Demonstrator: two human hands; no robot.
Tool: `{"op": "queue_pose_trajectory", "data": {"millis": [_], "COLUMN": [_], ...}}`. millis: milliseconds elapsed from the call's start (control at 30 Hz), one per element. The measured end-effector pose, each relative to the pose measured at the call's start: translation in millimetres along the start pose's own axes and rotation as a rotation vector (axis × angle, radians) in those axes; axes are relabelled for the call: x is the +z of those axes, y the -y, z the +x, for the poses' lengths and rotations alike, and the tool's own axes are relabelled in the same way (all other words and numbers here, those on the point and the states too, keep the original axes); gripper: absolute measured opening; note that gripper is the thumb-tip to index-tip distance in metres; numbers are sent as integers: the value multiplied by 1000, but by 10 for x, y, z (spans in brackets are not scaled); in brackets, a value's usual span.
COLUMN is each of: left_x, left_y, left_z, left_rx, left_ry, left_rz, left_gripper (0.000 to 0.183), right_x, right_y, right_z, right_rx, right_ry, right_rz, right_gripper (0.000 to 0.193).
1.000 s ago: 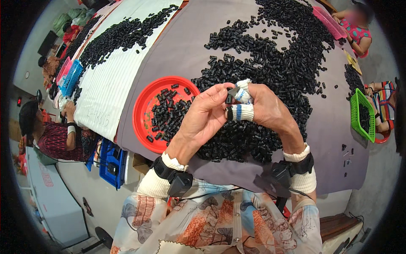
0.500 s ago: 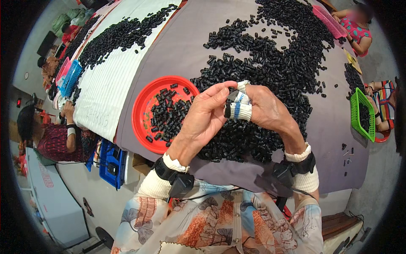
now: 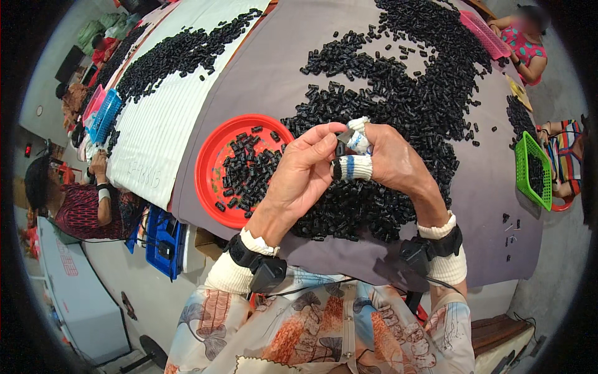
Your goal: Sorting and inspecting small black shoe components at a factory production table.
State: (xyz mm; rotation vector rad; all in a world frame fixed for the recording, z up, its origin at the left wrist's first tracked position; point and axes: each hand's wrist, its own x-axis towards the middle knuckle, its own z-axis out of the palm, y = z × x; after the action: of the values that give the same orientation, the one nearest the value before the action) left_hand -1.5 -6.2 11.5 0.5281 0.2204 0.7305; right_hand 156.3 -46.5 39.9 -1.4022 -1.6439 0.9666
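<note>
Small black piece (image 3: pixel 340 149), short and tube-like, partly hidden, held up roughly upright between the left hand (image 3: pixel 305 153) and the right hand (image 3: pixel 397 157), near middle.

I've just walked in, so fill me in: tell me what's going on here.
The person has a small black piece where the left hand and right hand meet; white finger wraps are on the right. A red tray holding similar pieces lies left of the large black heap. Other people are nearby.
</note>
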Motion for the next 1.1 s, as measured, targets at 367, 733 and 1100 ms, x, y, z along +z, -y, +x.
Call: {"op": "queue_pose_trajectory", "data": {"millis": [367, 733, 1100], "left_x": [-14, 1, -4], "left_y": [5, -2, 1], "left_z": [10, 4, -7], "left_rx": [-7, -13, -29], "left_ry": [-56, -20, -23], "left_rz": [45, 49, 53], "left_gripper": [20, 20, 20], "right_x": [-22, -5, -21], "right_y": [18, -13, 35], "right_z": [3, -31, -41], "right_rx": [44, -8, 81], "right_ry": [93, 23, 54], "right_rz": [-45, -3, -18], "right_gripper": [36, 34, 38]}}
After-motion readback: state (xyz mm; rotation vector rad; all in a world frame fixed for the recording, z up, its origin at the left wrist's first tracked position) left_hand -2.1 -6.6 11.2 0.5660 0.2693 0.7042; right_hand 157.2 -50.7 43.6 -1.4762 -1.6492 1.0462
